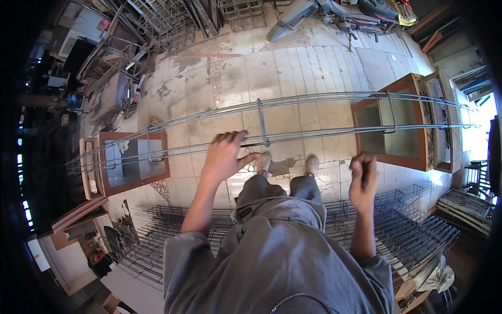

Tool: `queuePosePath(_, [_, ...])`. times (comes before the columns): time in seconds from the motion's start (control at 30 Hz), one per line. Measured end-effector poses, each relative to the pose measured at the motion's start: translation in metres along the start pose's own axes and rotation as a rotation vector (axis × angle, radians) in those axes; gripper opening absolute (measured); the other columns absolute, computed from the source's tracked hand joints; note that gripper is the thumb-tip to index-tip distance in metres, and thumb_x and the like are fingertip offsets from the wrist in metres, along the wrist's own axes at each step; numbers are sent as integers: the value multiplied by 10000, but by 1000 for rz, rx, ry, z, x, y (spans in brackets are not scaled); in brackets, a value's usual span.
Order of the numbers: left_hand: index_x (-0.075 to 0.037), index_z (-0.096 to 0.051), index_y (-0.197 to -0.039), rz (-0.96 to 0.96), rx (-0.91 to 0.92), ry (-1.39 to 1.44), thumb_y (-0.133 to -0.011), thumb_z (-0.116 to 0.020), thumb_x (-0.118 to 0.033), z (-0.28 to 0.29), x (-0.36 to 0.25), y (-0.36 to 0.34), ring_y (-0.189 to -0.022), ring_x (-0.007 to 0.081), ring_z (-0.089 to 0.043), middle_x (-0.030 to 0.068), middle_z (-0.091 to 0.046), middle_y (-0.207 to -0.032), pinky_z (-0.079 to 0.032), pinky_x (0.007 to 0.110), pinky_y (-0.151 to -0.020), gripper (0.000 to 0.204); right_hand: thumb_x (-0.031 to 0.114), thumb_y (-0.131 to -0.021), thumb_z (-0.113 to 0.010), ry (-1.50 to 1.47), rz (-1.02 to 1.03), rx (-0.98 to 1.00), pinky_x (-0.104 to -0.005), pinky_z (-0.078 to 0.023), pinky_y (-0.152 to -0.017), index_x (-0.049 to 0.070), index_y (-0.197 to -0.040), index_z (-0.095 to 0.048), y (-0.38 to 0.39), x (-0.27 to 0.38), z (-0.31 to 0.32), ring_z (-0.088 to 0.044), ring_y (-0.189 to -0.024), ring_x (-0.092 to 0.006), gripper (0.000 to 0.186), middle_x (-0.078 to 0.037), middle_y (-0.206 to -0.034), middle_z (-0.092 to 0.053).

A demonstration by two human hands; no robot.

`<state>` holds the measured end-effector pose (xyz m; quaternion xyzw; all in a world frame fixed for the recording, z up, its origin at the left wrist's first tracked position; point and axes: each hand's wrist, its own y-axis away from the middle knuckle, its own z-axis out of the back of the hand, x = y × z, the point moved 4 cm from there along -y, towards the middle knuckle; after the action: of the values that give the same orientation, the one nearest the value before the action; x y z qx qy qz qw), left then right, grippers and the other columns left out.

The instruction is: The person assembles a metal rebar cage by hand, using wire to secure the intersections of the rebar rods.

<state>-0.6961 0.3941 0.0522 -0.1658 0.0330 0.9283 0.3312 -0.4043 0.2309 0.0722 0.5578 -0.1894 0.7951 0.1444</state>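
The left hand (228, 157) is spread wide beside the rod frame (263, 123), contact unclear. The right hand (364, 183) is half-curled nearby; whether it holds anything, I cannot tell. The rod frame lies across two cabinets (389, 159).

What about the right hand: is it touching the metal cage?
No, a visible gap separates the right hand from the cage.

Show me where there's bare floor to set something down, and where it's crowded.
Bare: the tiled floor between the long rod frame and the motorbike; also ahead of the shoes, between the left cabinet and the right cabinet, though the frame crosses above. Crowded: low in the view, with stacked rod frames, and upper left, with metal racks.
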Motion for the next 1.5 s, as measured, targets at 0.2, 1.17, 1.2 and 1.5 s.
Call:
queuePosePath(0.2, [-55,-652,-927,-53,92,60,-868,-650,-454,-10,5,-7,-699,311,-673,111,-683,-775,-528,415,-599,404,114,-992,-535,-56,-143,-109,-268,-375,-545,-8,-938,-492,75,-29,-87,-435,-613,-91,141,-31,-705,-504])
queuePosePath(1.17, [-64,-701,-798,-213,174,465,-847,-661,-409,-39,2,-29,-703,364,-665,179,-656,-709,-529,472,-667,350,156,-1001,-520,183,-346,-263,-340,-464,-702,-33,-1010,-577,104,-38,-184,-538,-770,-190,198,-95,-822,-585])
queuePosePath(1.2, [-58,-703,-810,-169,228,446,-846,-665,-443,-36,3,-27,-683,367,-662,180,-653,-690,-530,462,-647,389,138,-990,-520,202,-441,-171,-353,-480,-742,-36,-1013,-579,105,-32,-183,-574,-800,-208,185,-132,-846,-615])
queuePosePath(1.5, [-19,-642,-859,-121,171,416,-783,-761,-335,-8,2,-26,-697,357,-671,179,-670,-721,-525,415,-636,346,16,-909,-568,10,-327,-262,-280,-483,-606,-21,-1013,-538,95,-22,-197,-615,-662,-130,114,-109,-766,-634])
